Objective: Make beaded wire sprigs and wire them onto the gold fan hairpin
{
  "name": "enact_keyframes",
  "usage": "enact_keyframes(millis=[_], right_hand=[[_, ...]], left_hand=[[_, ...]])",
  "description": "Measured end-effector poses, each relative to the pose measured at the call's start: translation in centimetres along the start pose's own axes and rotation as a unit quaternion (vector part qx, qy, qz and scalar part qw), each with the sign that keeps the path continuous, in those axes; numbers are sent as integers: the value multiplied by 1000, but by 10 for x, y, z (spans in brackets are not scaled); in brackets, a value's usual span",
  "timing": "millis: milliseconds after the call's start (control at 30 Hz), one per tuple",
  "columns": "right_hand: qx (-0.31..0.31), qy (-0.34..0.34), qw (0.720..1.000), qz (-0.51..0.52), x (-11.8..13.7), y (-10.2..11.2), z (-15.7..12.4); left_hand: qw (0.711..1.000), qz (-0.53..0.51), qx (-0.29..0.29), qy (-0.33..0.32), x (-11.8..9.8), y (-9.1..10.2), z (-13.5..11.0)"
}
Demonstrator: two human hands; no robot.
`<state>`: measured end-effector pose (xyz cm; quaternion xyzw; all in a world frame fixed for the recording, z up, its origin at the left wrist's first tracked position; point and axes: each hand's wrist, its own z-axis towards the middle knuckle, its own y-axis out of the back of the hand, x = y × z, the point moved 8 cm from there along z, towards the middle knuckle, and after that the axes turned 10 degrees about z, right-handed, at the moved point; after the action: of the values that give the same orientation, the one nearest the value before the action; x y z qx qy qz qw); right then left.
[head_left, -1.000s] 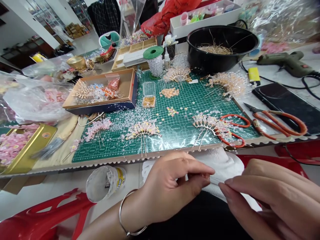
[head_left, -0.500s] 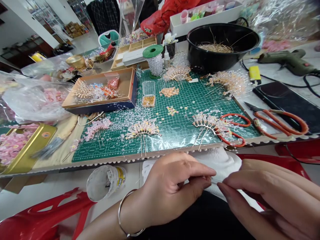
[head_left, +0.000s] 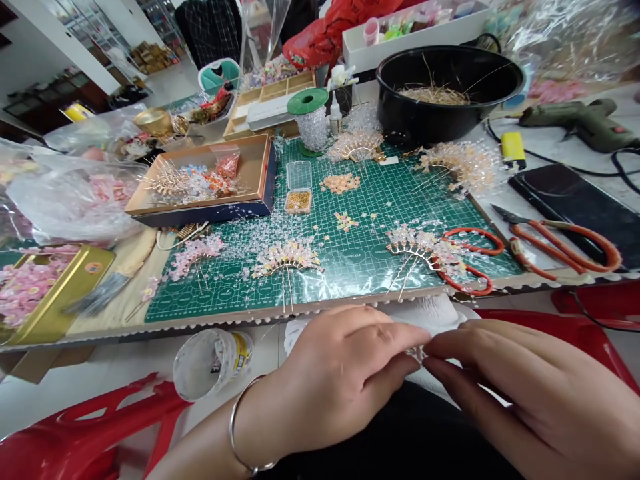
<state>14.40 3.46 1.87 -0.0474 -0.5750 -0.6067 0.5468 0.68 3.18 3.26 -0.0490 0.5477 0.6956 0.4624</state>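
Below the table edge, over my lap, my left hand point(head_left: 345, 373) pinches thumb and fingers together; it wears a thin silver bangle. My right hand point(head_left: 520, 393) meets it fingertip to fingertip, also pinched. Between the tips is something tiny and pale that I cannot make out. A white cloth point(head_left: 440, 320) lies on my lap under both hands. On the green cutting mat point(head_left: 360, 253) above lie beaded fan-shaped hairpins: a pink one point(head_left: 285, 257) in the middle and another point(head_left: 417, 243) to the right.
Orange-handled scissors point(head_left: 560, 243) and a dark phone point(head_left: 575, 200) lie right. A black bowl point(head_left: 447, 87) and glue gun point(head_left: 580, 120) stand behind. A cardboard box of beads point(head_left: 200, 180) and a gold tin point(head_left: 55, 293) are left. A plastic cup point(head_left: 210, 363) sits below the table by red chairs.
My right hand has slid left until its fingertips touch those of my left hand. The gap between them has closed.
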Motion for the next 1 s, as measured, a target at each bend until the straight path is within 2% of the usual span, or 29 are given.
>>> enact_keyframes(millis=[133,200,267,333,433,533,700,767,1000], right_hand=[[-9,-21,999,26,-4,-1,4],[-18,-44,998,46,-8,0,5],[-39,-69,995,62,-13,2,4],[-60,-95,991,75,-19,4,1],[-75,-113,986,92,-23,3,-4],[-90,-128,983,96,-25,4,-9],[-96,-121,984,89,-24,6,-9],[-85,-111,986,95,-22,6,-7],[-77,-101,986,108,-17,1,-3]], left_hand=[[998,-30,34,38,9,-3,1],[991,-78,56,94,17,-5,2],[969,-149,87,175,28,-12,-1],[928,-240,109,262,38,-21,-7],[845,-384,99,359,48,-34,-15],[781,-489,84,380,48,-43,-18],[718,-563,112,393,41,-56,-20],[711,-568,113,400,40,-60,-21],[738,-552,46,386,44,-56,-18]])
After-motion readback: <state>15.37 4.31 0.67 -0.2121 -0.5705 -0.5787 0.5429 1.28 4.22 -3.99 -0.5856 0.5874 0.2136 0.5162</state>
